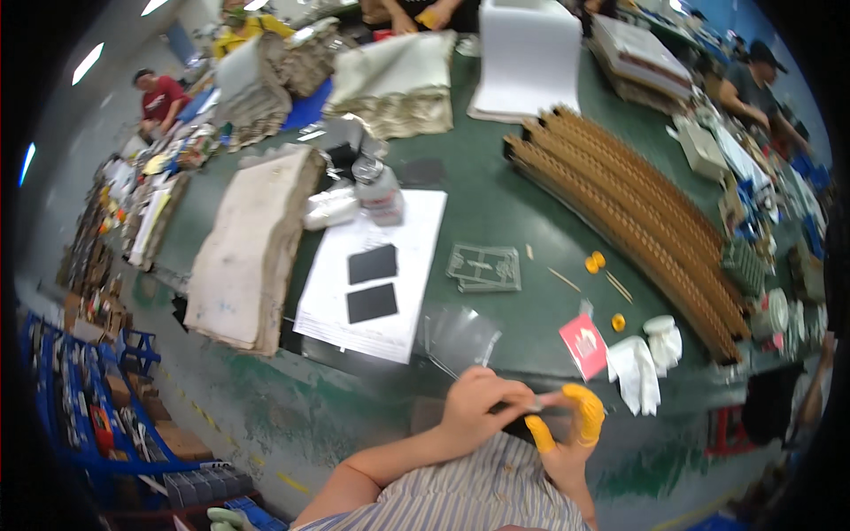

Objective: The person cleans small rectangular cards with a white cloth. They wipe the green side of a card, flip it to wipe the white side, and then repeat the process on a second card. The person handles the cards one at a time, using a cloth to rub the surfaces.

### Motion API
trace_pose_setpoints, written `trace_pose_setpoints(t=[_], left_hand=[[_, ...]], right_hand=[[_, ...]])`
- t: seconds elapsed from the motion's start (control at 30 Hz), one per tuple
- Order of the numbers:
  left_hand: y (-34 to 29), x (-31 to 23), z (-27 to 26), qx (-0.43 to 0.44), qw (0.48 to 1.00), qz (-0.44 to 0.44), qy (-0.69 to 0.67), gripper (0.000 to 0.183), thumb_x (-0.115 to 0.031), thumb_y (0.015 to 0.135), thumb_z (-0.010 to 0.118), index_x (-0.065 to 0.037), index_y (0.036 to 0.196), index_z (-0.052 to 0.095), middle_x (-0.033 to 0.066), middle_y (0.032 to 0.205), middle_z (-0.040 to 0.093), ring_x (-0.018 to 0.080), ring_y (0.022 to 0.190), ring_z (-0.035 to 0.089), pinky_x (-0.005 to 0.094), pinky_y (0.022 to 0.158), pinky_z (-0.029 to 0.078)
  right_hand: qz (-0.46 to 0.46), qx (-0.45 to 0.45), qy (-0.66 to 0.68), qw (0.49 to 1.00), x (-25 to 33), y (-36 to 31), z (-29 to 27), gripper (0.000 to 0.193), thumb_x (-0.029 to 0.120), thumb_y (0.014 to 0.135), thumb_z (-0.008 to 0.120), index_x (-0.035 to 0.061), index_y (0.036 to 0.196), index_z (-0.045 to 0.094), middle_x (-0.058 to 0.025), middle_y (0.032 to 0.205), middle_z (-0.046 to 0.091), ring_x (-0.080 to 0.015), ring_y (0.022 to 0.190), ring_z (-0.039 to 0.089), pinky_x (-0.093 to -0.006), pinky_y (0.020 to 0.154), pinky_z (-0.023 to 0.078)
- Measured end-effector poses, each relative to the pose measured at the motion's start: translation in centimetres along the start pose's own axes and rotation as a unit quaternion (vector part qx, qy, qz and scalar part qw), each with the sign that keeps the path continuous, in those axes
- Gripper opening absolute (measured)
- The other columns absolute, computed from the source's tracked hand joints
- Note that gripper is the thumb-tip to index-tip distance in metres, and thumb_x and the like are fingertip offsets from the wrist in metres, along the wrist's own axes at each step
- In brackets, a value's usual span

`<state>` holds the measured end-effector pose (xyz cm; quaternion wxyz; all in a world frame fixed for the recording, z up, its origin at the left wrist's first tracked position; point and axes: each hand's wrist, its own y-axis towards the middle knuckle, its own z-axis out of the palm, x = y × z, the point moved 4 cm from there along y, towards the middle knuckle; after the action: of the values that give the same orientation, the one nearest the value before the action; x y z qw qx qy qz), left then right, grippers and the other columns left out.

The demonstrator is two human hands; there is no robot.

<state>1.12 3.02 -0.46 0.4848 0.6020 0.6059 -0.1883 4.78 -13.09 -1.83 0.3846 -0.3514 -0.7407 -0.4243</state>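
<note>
Left hand (478, 409) and right hand (567, 425) pinch a mostly hidden dark piece (513, 427).

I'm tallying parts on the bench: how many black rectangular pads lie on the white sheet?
2: the upper black pad and the lower black pad, one above the other on the white sheet. None seem hidden.

Bright, even overhead light; long ceiling lamps (88, 62) glowing white at upper left. Soft glare across white sheet (376, 274) and clear plastic film (460, 336). Shadows faint and short on green bench (496, 203). Heavy fisheye bend, straight rows curving near rim, black vignette in corners. Slight motion blur throughout, hands at bottom softest.
</note>
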Motion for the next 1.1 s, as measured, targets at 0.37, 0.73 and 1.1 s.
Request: trace_pose_setpoints(t=[0.37,0.73,1.1], left_hand=[[-0.8,0.6,1.0,0.05,0.992,-0.038,-0.111,0.026,-0.009,0.073,0.074,-0.01,0.098,0.066,-0.0032,0.085,0.069,0.009,0.081,0.061,0.0268,0.082,0.037],[-1.3,0.8,2.9,0.06,0.853,-0.186,-0.483,0.011,0.007,0.079,0.066,-0.002,0.085,0.062,0.0098,0.094,0.064,0.0185,0.095,0.062,0.0296,0.086,0.049],[-0.8,1.6,1.6,-0.023,0.887,-0.166,-0.431,0.014,0.014,0.075,0.064,0.002,0.082,0.06,0.0154,0.092,0.064,0.0234,0.094,0.063,0.033,0.084,0.051]], right_hand=[[-0.032,-0.097,0.154,0.983,-0.5,-0.8,0.1,0.09,-0.004,0.074,0.07,0.0059,0.144,0.013,-0.0105,0.115,0.051,-0.0158,0.086,0.058,-0.0282,0.084,0.042],[0.043,-0.173,0.19,0.966,-0.8,-0.4,-1.5,0.089,0.005,0.076,0.07,0.0075,0.146,0.016,-0.0086,0.12,0.045,-0.0127,0.079,0.054,-0.0222,0.073,0.042],[-0.014,-0.173,0.172,0.97,-0.6,0.2,-1.9,0.087,0.011,0.072,0.075,0.0021,0.141,0.024,-0.0116,0.131,0.041,-0.0188,0.099,0.05,-0.0309,0.089,0.036]])
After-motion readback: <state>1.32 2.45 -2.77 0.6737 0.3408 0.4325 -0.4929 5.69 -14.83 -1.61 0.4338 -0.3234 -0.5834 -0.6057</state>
